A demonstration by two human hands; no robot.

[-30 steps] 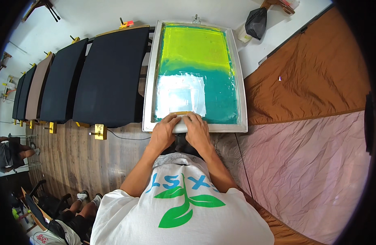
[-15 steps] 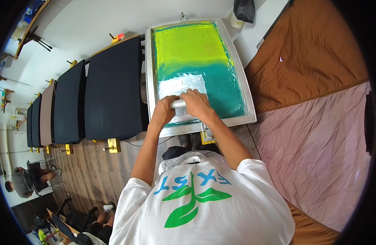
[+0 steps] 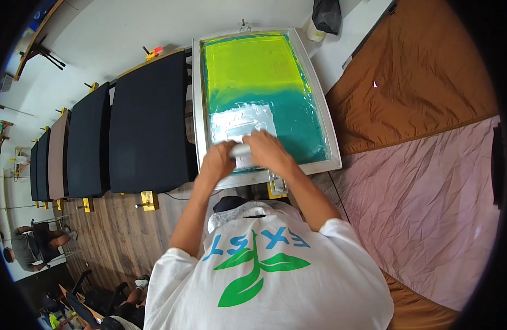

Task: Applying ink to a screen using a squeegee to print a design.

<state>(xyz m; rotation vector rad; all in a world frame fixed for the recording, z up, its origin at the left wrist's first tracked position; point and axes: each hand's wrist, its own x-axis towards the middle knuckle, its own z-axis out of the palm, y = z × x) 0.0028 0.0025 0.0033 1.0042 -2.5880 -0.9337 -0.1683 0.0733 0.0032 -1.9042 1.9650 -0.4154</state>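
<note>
A pale-handled squeegee is gripped at both ends over the near left part of a screen-printing frame. My left hand is closed round its left end, and my right hand is closed over its right end. The squeegee's blade is hidden and slightly blurred. Beyond my hands, a patch of white ink lies on the teal mesh. Yellow-green colour covers the mesh's far half.
Dark fabric-covered boards stand in a row at the left, a brown one among them. A metal clamp sits at the frame's near edge. Brown and pinkish sheets hang at the right. Another person sits far left.
Both hands have drawn the squeegee a little toward me, nearer the frame's front edge. The whole view has shifted slightly.
</note>
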